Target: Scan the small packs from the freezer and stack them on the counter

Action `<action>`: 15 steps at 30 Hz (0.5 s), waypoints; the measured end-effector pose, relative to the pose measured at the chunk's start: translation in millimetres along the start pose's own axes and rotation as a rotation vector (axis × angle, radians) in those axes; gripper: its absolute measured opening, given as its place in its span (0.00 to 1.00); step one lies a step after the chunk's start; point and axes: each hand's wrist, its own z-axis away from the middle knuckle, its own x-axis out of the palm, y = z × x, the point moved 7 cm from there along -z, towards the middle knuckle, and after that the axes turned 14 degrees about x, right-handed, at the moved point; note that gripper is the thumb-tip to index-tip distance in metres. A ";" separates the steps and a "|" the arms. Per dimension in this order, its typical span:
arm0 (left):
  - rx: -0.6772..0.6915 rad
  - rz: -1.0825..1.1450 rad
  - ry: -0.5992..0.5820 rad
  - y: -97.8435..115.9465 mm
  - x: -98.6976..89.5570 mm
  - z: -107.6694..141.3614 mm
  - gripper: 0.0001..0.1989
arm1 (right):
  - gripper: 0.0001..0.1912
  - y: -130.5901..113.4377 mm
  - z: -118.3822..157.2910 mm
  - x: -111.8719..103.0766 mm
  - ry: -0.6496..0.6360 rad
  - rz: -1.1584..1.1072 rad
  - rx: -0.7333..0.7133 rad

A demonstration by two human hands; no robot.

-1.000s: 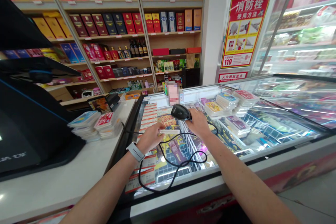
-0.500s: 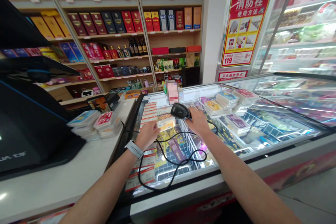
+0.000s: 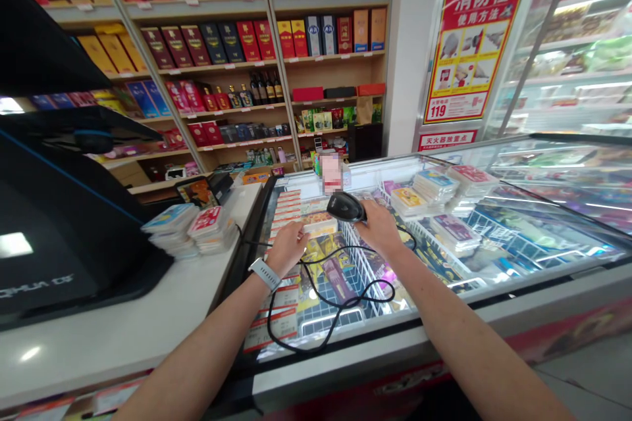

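My left hand (image 3: 289, 247), a watch strap on its wrist, is closed on the left end of a clear plastic package with a yellow label (image 3: 320, 227). The package is tilted, so its label shows less. My right hand (image 3: 379, 229) grips a black barcode scanner (image 3: 345, 207) by the handle, its head pointing left above the package. The scanner's black cable (image 3: 340, 308) lies looped on the freezer's glass top (image 3: 316, 335). To the right of my right hand stand stacks of similar packages, with yellow (image 3: 407, 197), blue (image 3: 434, 181), red (image 3: 472, 174) and purple (image 3: 454, 227) labels on top.
On the white counter (image 3: 197, 302) at left stand two package stacks, blue-topped (image 3: 170, 218) and red-topped (image 3: 206, 220), beside a black checkout machine (image 3: 64, 223). Shelves of boxed bottles (image 3: 217, 43) line the back wall. A red fire-hydrant poster (image 3: 476, 46) hangs at right.
The package in my left hand has tipped, so its yellow label is seen more edge-on. The whole view has shifted slightly; both hands keep their holds.
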 end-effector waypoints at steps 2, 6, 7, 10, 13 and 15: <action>-0.023 -0.017 -0.011 -1.7 -0.5 0.3 0.08 | 0.13 0.2 0.1 -0.4 0.006 0.000 0.004; -0.091 0.042 0.027 -10.4 -1.9 1.0 0.07 | 0.13 0.3 0.0 -0.2 0.009 -0.003 0.004; -0.111 0.071 0.039 -12.9 -1.9 1.0 0.07 | 0.13 0.3 -0.1 0.0 0.008 -0.006 0.002; -0.163 0.130 0.053 -18.0 -1.8 1.0 0.07 | 0.14 0.7 -0.4 0.9 0.000 -0.013 0.003; -0.192 0.169 0.079 -19.1 -3.5 1.4 0.07 | 0.14 1.3 -0.6 1.0 0.000 -0.014 0.007; -0.193 0.206 0.116 -18.9 -5.1 1.7 0.15 | 0.14 1.3 -0.7 0.9 0.003 -0.010 0.005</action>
